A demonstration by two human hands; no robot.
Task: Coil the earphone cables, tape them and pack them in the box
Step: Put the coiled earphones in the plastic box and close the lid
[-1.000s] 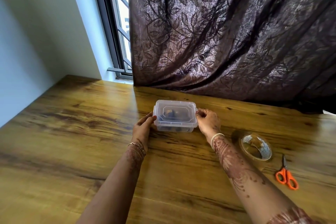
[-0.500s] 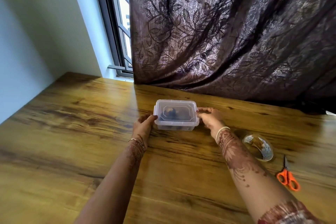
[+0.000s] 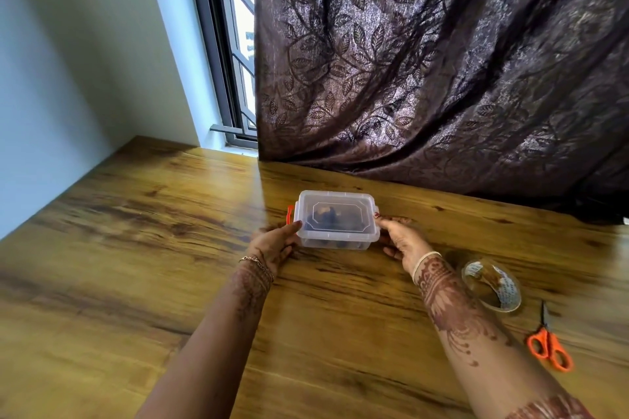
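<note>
— Both hands clasp the box [image 3: 333, 243] by its ends: the left hand [image 3: 274, 243] sets its thumb against the near left corner of the lid [image 3: 354, 214]; the right hand [image 3: 401, 241] curls thumb and fingers round the right end.
— Where does it stand?
— On the wooden table [image 3: 136, 248], toward the far side, just in front of the dark leaf-patterned curtain [image 3: 442, 61]; the lid is on.
— How does it look?
— Small, rectangular, cloudy clear plastic; an octagonal outline is moulded into the lid; an orange clasp [image 3: 290, 214] shows at the left end.
— Any writing?
— Only print on the inner core of the tape roll [image 3: 492, 284], too small to read; the roll lies just right of the right forearm, and the orange-handled scissors [image 3: 548, 349] lie nearer the camera and further right.
— And the earphones?
— Some dark shapes [image 3: 326, 214] show through the lid and the wall; whether they are coiled cables I cannot tell; a clasp at the right end I cannot make out behind the fingers; both arms are cut off at the bottom edge.
</note>
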